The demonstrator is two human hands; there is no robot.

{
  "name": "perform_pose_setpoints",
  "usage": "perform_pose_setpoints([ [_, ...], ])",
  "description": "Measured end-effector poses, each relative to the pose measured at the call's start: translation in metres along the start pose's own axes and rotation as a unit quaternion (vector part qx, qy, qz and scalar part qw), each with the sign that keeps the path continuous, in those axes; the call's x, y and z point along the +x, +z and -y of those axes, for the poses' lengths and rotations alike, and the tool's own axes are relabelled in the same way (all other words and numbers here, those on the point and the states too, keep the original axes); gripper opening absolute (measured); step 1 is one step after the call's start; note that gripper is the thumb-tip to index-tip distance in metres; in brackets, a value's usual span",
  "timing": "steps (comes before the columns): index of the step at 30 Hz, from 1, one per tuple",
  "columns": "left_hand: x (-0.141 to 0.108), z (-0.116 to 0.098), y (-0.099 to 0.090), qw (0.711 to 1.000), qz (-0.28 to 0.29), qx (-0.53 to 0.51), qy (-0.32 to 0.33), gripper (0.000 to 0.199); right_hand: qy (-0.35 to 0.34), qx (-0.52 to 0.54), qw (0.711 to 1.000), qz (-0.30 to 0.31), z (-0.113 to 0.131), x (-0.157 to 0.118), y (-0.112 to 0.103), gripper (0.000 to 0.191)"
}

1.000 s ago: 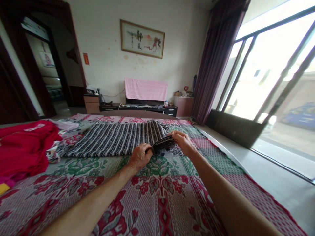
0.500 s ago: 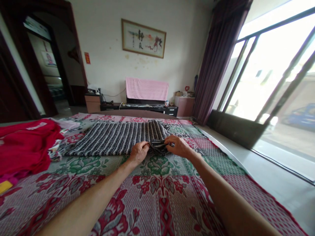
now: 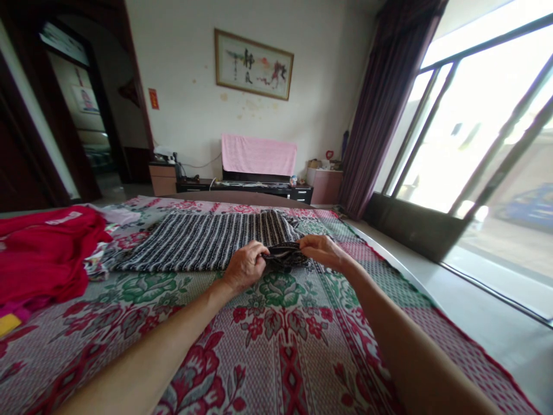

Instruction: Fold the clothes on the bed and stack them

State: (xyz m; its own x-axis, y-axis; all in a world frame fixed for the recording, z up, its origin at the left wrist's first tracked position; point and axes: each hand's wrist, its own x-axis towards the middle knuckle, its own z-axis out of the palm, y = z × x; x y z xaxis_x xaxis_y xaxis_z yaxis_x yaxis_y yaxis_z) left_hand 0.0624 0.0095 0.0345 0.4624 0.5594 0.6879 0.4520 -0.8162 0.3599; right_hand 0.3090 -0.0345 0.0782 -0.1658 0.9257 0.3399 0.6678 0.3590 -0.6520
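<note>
A black-and-white striped knit garment [image 3: 203,242] lies folded on the flowered cover [image 3: 280,369]. My left hand [image 3: 247,266] is closed on the near edge of the garment's right end, thumb pressed against the fingers. Across from it, my right hand [image 3: 322,251] pinches the same dark striped edge. A short stretch of bunched cloth is drawn between the two hands, slightly raised from the cover. Whether the held part is a sleeve or a hem, I cannot tell.
Red clothing [image 3: 43,253] is heaped at the left, with a patterned white cloth [image 3: 97,262] beside it and something yellow [image 3: 8,324] at its near edge. Beyond the bed, a pink cloth [image 3: 259,154] hangs over a screen on a low black cabinet [image 3: 196,187]. Windows stand right.
My hands have lifted the pinched edge a little and drawn it taut. My left hand has turned into a tighter grip, and my right hand has shifted slightly right.
</note>
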Motion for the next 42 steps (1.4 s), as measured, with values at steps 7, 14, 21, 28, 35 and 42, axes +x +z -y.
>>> perform_pose_setpoints([
  [7, 0.009, -0.004, -0.007, 0.984, -0.026, -0.133, -0.117, 0.023, 0.026, 0.15, 0.988, 0.0, 0.019, -0.003, -0.022, 0.013],
  [14, 0.009, -0.004, -0.011, 0.982, 0.0, -0.146, -0.122, 0.031, 0.03, 0.166, 0.985, 0.028, 0.018, -0.006, -0.031, 0.01],
  [21, 0.009, -0.003, -0.018, 0.968, 0.165, -0.168, -0.09, 0.04, 0.103, 0.172, 0.974, 0.105, 0.008, -0.007, -0.03, 0.016],
  [28, 0.012, 0.002, -0.027, 0.984, 0.115, -0.079, -0.114, 0.028, 0.299, -0.152, 0.939, 0.084, -0.014, -0.005, -0.006, 0.033],
  [35, -0.007, 0.021, 0.002, 0.996, 0.061, 0.065, -0.018, 0.035, 0.269, -0.227, 0.933, -0.079, -0.014, 0.001, 0.018, 0.041],
  [42, -0.015, 0.018, 0.005, 0.986, 0.115, 0.124, 0.013, 0.031, 0.301, -0.16, 0.936, -0.088, -0.023, 0.001, 0.017, 0.03],
])
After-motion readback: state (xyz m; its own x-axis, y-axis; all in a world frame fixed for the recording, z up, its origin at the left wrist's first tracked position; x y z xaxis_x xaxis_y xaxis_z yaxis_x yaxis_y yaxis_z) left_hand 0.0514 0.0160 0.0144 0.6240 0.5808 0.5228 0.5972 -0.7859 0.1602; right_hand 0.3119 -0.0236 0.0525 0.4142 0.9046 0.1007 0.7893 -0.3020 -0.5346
